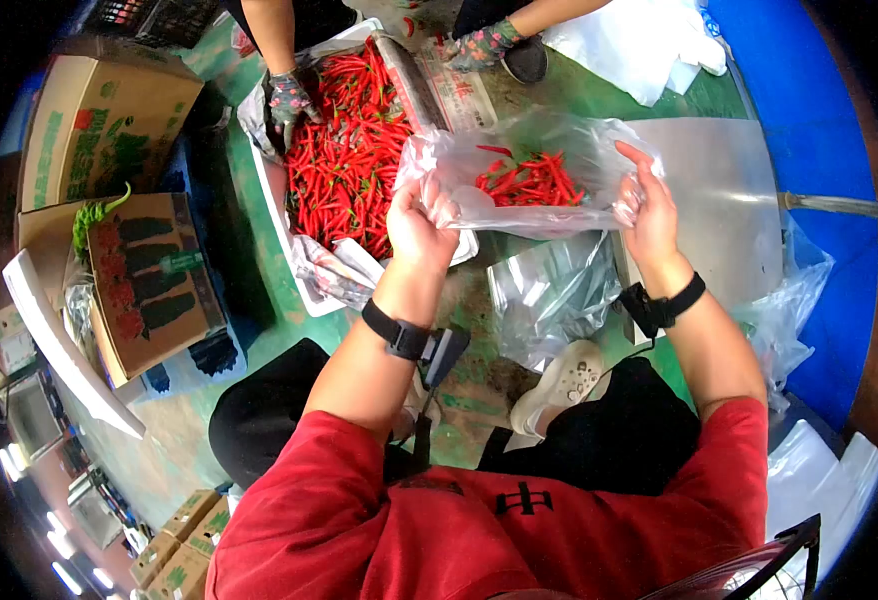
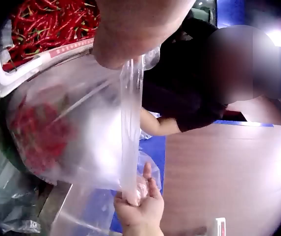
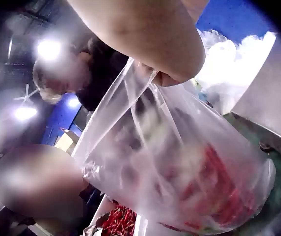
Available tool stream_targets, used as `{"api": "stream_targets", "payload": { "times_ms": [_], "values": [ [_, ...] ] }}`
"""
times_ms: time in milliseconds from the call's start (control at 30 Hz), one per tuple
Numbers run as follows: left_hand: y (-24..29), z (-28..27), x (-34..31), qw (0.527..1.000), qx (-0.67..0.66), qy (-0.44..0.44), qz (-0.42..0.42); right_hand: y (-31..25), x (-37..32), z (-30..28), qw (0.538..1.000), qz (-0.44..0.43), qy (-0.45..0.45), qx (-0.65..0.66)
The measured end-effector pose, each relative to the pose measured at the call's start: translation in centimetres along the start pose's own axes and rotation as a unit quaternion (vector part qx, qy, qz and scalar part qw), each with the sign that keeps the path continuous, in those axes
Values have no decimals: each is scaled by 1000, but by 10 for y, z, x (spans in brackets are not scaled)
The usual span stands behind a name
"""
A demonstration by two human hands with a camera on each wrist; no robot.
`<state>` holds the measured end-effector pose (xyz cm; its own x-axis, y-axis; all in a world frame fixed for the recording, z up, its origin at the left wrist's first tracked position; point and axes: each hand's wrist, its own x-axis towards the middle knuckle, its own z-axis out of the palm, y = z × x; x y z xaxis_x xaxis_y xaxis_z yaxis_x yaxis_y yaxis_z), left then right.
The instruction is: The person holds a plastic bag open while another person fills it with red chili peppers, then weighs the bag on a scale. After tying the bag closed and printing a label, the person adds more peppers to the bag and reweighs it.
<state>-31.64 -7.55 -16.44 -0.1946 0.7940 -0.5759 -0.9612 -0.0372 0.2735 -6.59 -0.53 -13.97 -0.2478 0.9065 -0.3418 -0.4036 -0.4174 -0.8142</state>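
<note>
Between my two hands a clear plastic bag [image 1: 559,140] is stretched wide by its mouth, with a heap of red chili peppers [image 1: 534,182] lying inside. My left hand [image 1: 423,225] grips one side of the bag's rim, beside the white crate. The opposite side is gripped by my right hand [image 1: 649,215], its index finger pointing up. In the left wrist view the bag [image 2: 81,142] hangs down with the peppers [image 2: 42,132] at its bottom. The right wrist view shows the bag's film [image 3: 145,172] bunched under my right hand [image 3: 152,44].
A white crate [image 1: 271,190] full of red chilies [image 1: 349,160] stands front left. Another person's gloved hand [image 1: 289,100] reaches into it; their other glove [image 1: 484,45] is right of it. Flat plastic bags [image 1: 554,290] lie below. Cardboard boxes [image 1: 149,270] stand left, a metal sheet [image 1: 709,200] right.
</note>
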Motion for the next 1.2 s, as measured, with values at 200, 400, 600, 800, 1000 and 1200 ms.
{"api": "stream_targets", "payload": {
  "times_ms": [200,400,600,800,1000,1200],
  "values": [
    [-28,-67,-3,984,132,119,-24,53,-14,-46,990,99,62,-82],
    [-42,-87,-11,977,141,147,-65,52,-19,-32,969,111,131,-180],
    [-36,-77,-7,980,156,103,-63,57,-2,-35,967,140,46,-209],
    [-8,-60,-11,995,80,58,-13,77,27,4,971,232,-38,-43],
    [22,-50,-12,965,116,205,111,47,32,25,980,166,-105,9],
    [-3,-56,-18,974,146,130,115,38,20,-26,986,162,34,-29]
  ]
}}
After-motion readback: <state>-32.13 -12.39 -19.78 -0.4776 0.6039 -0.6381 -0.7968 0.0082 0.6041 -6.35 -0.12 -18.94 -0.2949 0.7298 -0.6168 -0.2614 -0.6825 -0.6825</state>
